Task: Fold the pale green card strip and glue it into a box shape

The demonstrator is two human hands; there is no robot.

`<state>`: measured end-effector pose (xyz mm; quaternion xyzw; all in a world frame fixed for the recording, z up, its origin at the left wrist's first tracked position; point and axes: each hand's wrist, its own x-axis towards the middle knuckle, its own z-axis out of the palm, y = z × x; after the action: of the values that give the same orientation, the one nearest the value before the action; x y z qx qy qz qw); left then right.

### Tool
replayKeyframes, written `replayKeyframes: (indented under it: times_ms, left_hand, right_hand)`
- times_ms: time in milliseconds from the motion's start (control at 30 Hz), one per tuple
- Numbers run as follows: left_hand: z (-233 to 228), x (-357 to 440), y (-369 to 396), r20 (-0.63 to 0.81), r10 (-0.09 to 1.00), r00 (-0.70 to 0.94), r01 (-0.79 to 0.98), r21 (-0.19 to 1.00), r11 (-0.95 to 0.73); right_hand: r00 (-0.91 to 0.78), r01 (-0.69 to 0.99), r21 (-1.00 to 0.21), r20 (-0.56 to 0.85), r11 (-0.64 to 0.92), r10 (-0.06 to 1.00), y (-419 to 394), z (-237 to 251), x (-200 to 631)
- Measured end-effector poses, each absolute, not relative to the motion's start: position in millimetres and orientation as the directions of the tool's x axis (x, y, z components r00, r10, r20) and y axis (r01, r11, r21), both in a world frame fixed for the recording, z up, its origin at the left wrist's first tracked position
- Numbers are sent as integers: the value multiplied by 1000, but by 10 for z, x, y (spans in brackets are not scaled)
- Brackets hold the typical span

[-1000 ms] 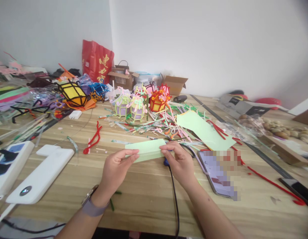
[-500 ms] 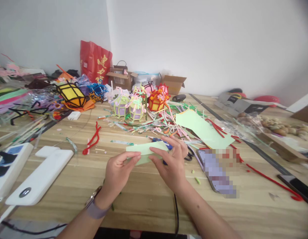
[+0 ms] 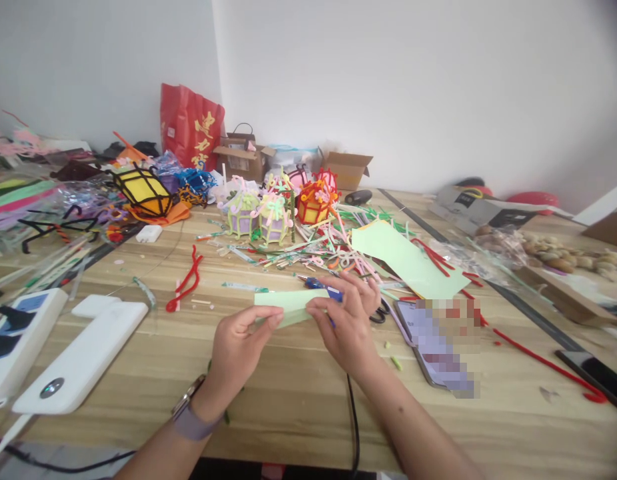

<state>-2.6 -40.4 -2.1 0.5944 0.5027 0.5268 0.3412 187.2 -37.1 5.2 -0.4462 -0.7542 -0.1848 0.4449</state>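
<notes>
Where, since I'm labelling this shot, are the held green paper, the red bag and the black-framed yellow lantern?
Green paper (image 3: 290, 301): head view, middle of its upper face.
Red bag (image 3: 184, 125): head view, front, left of the gold lettering.
Black-framed yellow lantern (image 3: 142, 189): head view, its yellow side.

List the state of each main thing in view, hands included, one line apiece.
Left hand: pinching the strip's left end
Right hand: pinching the strip's right part
Pale green strip: creased lengthwise
Blue tool: partly hidden by the right hand
Large green sheet: lying flat
Phone: face up, partly pixelated
Power bank: cable attached
Yellow lantern: tilted
Red bag: standing
</notes>
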Motion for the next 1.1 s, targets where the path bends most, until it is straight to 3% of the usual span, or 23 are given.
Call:
replayKeyframes:
  times_ms: [167,300,400,533,700,933,1100]
  left_hand:
    - [-49,-52,-380,215,971,-106,167,966,-195]
    - [-125,-73,-331,121,978,-171,83,991,-109]
    - [-173,-88,-288,86,978,-188,9,996,-86]
    - [-166,-85,-277,95,979,-178,15,995,-94]
    - [-96,-45,-343,196,976,-93,185,967,-176]
    - [-19,33,-435,365,930,53,319,876,-362]
    - [-3,30,-423,411,909,70,361,839,-408]
  right_hand:
    - [-144,857,-128,871,500,470,-249,85,2103]
    - [-1,829,-305,837,469,547,-200,129,2181]
    - [6,760,-394,800,516,601,-215,133,2140]
    - [-115,765,-314,792,562,599,-281,110,2007]
    - [-216,801,-164,817,576,534,-380,87,1838]
    - [-257,777,-167,795,607,549,-473,49,1677]
    - [-288,771,-151,784,618,551,-458,58,1688]
